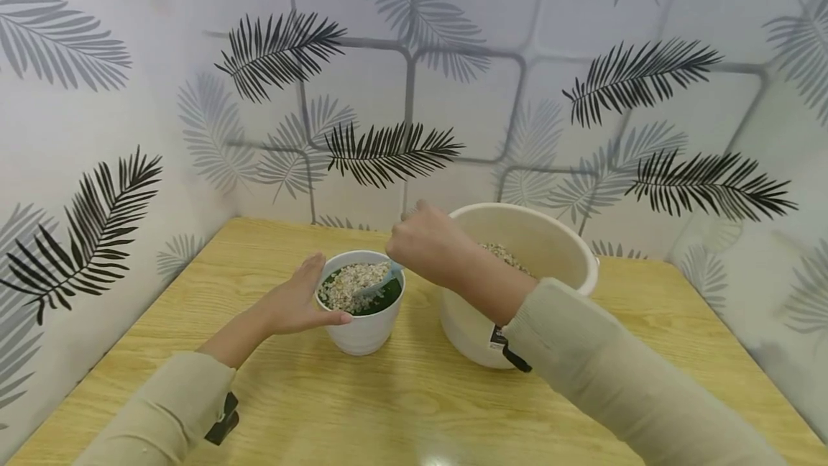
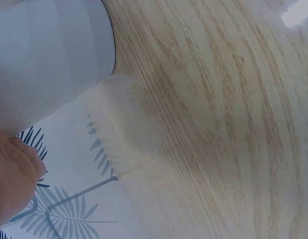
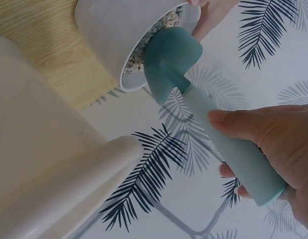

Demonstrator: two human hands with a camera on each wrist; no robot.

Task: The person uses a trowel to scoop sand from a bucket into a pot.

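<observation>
A white flower pot (image 1: 362, 336) stands upright on the table, with pale gravel (image 1: 352, 282) heaped over something dark green inside. My left hand (image 1: 300, 300) holds the pot by its left side, thumb along the front of the rim. In the left wrist view, part of that hand (image 2: 14, 174) shows beside the pot's wall (image 2: 54, 55). My right hand (image 1: 436, 243) grips the handle of a small blue-green trowel (image 3: 233, 147). The trowel's blade (image 3: 171, 57) is tilted into the pot's mouth, against the gravel. In the head view, the right hand hides the handle.
Right of the pot stands a large cream bucket (image 1: 472, 329) holding more gravel (image 1: 504, 254), partly behind my right forearm. A black-and-white tag (image 1: 497, 338) shows near the right sleeve. The wood-grain table (image 1: 401, 423) meets leaf-patterned walls (image 1: 466, 106) at the back and sides.
</observation>
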